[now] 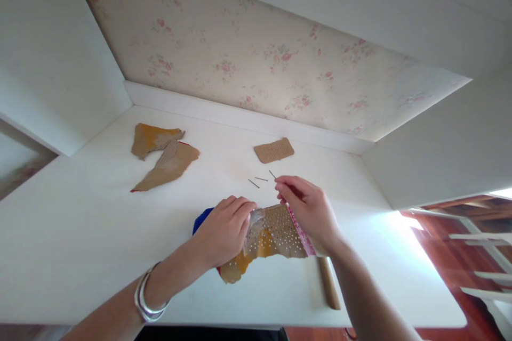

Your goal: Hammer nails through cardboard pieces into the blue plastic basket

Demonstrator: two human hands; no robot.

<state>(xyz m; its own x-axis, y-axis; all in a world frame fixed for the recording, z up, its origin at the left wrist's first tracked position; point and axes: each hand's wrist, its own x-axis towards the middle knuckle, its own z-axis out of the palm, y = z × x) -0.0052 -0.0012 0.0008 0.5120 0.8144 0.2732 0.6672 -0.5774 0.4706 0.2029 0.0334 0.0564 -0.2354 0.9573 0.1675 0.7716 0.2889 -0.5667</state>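
A torn piece of brown cardboard (276, 234), dotted with many small holes and marked with orange paint and a pink strip, is in front of me. My left hand (230, 226) is closed over its left part, fingers curled at the upper edge. Above its right end, my right hand (304, 208) pinches a thin nail (272, 174), its free end pointing up and left. Two more nails (254, 184) lie on the white table just left of that hand. Something blue (201, 220) shows behind my left hand; what it belongs to is hidden.
A wooden handle (329, 285) lies below my right wrist, its upper end hidden. Farther back rests a small rounded cardboard piece (274, 150). Torn cardboard scraps (168, 162) lie at the back left. White panels and a low ledge (240, 115) bound the tabletop (100, 234).
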